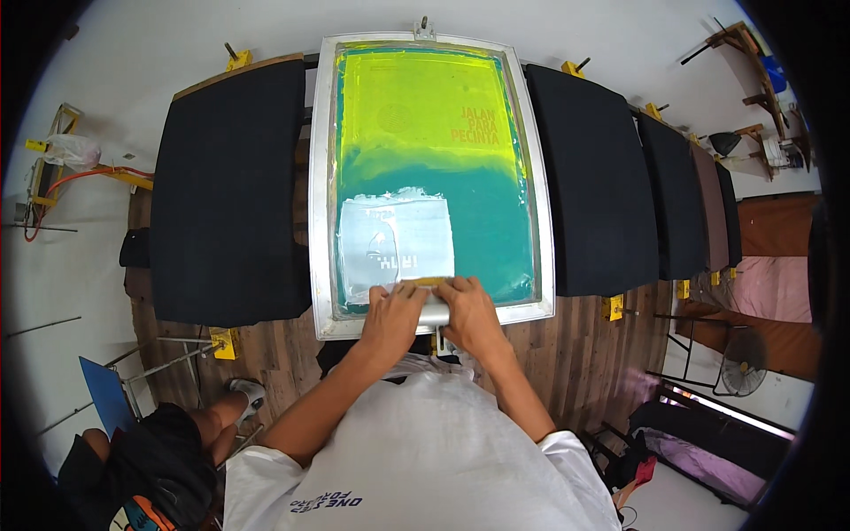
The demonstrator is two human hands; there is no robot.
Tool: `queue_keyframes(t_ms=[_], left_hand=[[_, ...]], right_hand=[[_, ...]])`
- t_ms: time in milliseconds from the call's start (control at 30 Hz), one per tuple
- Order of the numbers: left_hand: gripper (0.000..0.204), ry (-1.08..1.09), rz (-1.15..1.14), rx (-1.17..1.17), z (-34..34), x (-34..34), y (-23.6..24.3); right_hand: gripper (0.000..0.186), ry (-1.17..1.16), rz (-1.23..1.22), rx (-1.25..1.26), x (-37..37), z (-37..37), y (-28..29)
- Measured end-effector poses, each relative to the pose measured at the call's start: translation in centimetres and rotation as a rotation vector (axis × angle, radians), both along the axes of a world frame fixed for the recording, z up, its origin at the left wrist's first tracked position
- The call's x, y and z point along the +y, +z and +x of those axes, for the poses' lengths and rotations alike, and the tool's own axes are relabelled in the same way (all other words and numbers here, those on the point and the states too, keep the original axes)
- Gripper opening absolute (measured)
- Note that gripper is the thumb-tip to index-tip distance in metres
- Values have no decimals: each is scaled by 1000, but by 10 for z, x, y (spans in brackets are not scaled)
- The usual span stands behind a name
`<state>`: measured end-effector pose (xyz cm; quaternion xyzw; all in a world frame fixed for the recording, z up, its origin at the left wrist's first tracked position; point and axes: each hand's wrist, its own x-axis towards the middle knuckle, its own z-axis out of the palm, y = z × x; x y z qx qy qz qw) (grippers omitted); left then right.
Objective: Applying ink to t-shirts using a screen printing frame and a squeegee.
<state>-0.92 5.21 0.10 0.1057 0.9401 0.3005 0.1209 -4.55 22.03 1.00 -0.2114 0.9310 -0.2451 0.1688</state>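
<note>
A silver-framed printing screen lies in front of me, its mesh yellow-green at the far half and teal at the near half. A rectangle of pale, whitish ink covers part of the near left. Both my left hand and my right hand grip a squeegee with a silver handle and a yellowish edge at the screen's near side, just below the pale patch. Their fingers are closed on it, with the thumbs toward the middle.
Black padded boards flank the screen, with more boards at right. Yellow clamps sit on the rail. A seated person's leg is at lower left. A fan stands at right, near hanging cloths.
</note>
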Motion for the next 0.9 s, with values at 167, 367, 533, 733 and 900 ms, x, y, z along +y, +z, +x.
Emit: queue_keyframes(t_ms=[167, 367, 533, 733, 900], left_hand=[[45, -10, 30, -46, -8, -4, 20], [55, 27, 143, 94, -29, -26, 17], [65, 29, 169, 220, -32, -45, -24], [65, 27, 158, 182, -9, -54, -19], [54, 34, 96, 187, -10, -51, -1]], right_hand=[[47, 55, 13, -51, 0, -8, 9], [34, -37, 142, 180, -28, -16, 23], [24, -57, 353, 443, -57, -12, -8], [35, 13, 342, 352, -62, 7, -6], [47, 61, 204, 217, -52, -9, 11]])
